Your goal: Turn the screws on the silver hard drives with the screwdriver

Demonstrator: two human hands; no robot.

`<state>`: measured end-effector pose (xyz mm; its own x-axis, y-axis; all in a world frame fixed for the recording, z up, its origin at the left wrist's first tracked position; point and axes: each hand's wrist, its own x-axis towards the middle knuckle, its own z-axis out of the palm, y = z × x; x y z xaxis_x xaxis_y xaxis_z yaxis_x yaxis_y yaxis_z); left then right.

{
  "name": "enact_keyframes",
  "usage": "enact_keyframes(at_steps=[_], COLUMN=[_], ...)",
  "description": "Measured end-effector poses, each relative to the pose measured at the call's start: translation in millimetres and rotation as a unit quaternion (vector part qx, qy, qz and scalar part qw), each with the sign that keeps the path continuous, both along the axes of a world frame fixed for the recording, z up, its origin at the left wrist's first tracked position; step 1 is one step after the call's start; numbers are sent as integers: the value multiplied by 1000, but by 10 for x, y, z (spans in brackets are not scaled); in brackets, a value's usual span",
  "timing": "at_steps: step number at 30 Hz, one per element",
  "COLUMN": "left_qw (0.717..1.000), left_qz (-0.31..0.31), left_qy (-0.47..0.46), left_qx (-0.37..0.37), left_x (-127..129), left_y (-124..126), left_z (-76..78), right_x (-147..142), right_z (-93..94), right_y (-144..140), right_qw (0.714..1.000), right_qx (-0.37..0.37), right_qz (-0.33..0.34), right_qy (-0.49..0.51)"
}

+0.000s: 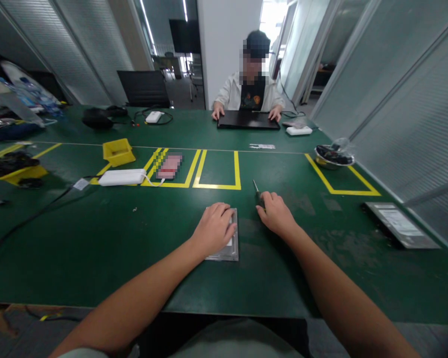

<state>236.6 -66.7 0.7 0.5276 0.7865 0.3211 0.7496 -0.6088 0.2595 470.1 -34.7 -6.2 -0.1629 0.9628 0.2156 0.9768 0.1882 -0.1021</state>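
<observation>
My left hand point(213, 228) lies palm down on a flat silver metal drive point(231, 251) on the green table point(97, 248), covering most of it. My right hand point(276, 214) rests just to the right of the drive, fingers curled around the handle of a small screwdriver point(256, 188) whose metal tip points away from me. The handle is hidden under the fingers.
Another silver drive point(401, 224) lies at the right. A metal bowl point(334, 156) sits inside a yellow taped box. A white power strip point(122, 177), a yellow tray point(118, 151) and cables lie at left. A person types on a laptop point(248, 121) across the table.
</observation>
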Motion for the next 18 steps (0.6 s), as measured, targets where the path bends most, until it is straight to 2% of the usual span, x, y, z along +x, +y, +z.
enact_keyframes(at_steps=[8, 18], left_qw=[1000, 999], left_qz=[-15, -23], left_qy=[-2, -8], left_qx=[-12, -21], left_x=[-6, -14], left_y=[16, 39], left_z=[-65, -45], right_x=[-16, 0], right_z=[-1, -55], right_y=[26, 48], right_qw=[1000, 999], right_qx=[-12, -13], right_qz=[-3, 19], right_qy=[-20, -23])
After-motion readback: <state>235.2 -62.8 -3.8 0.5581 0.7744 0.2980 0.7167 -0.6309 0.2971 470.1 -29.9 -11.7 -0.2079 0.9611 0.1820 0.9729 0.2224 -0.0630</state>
